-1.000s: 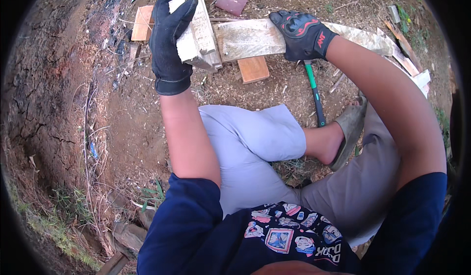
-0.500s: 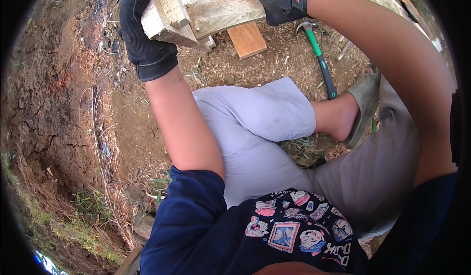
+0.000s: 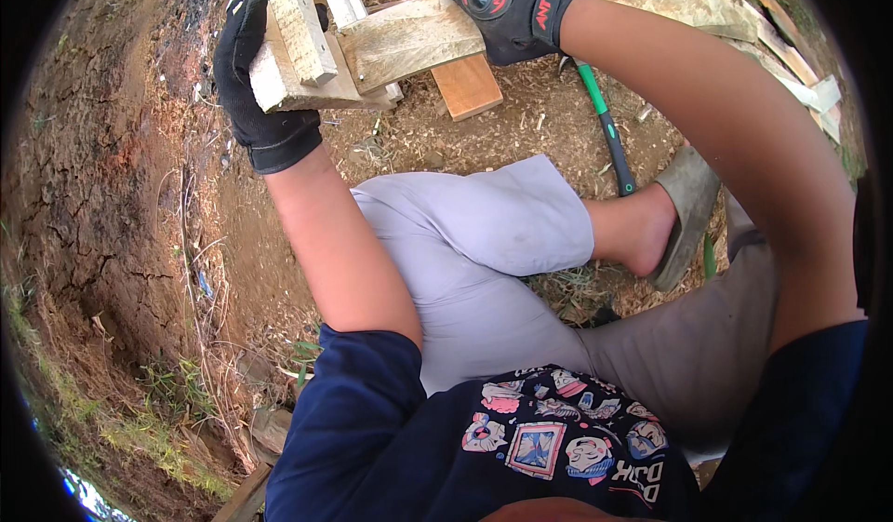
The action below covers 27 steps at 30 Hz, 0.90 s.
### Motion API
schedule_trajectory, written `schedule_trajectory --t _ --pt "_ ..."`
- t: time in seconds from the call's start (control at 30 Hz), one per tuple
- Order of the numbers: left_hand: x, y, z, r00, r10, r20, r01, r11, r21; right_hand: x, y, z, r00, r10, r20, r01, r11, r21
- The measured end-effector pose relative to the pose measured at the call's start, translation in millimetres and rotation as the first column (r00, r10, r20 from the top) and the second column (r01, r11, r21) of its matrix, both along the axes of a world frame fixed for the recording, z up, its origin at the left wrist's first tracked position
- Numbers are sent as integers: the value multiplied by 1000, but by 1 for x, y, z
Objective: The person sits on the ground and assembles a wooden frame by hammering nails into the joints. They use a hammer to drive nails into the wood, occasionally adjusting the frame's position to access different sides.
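Left hand, black-gloved, wrapped shut around the left end of a pale nailed-together wood assembly, lifting it clear of the dirt. Right hand, in a black and red glove, pressed palm-down with fingers curled over the wide weathered plank that joins that assembly. Probably mid-step in steadying or pulling apart the joined pieces; next move likely calls for a firm hold with the right while the left twists or pries at the joint. Plank's long axis running left to right across the far side, its right end reaching toward a pile of scrap boards; two narrow slats pointing far, crossing it. Just near the plank, a short orange-brown block on the dirt; right of that, a green-handled tool beside a sandalled foot.
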<state>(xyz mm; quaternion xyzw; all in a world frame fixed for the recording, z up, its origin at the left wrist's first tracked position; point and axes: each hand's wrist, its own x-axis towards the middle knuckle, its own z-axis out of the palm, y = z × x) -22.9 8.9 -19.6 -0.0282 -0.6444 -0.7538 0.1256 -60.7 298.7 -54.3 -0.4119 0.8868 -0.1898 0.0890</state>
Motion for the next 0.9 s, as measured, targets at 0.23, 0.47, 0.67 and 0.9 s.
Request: schedule_trajectory --t 0.23,0.47,0.67,0.9 --pt "4 0 4 988 -136 75 129 987 90 -3 -18 -61 983 -124 -138 137 986 93" --pt "16 3 26 976 36 216 -4 989 -151 -3 -13 -69 972 -114 -207 139 984 111" --pt "81 -64 1 921 -308 239 281 950 138 -5 -14 -64 979 -98 -179 120 985 121" --pt "59 -21 -15 750 142 646 495 529 -690 -7 -11 -81 969 -103 -225 128 987 97"
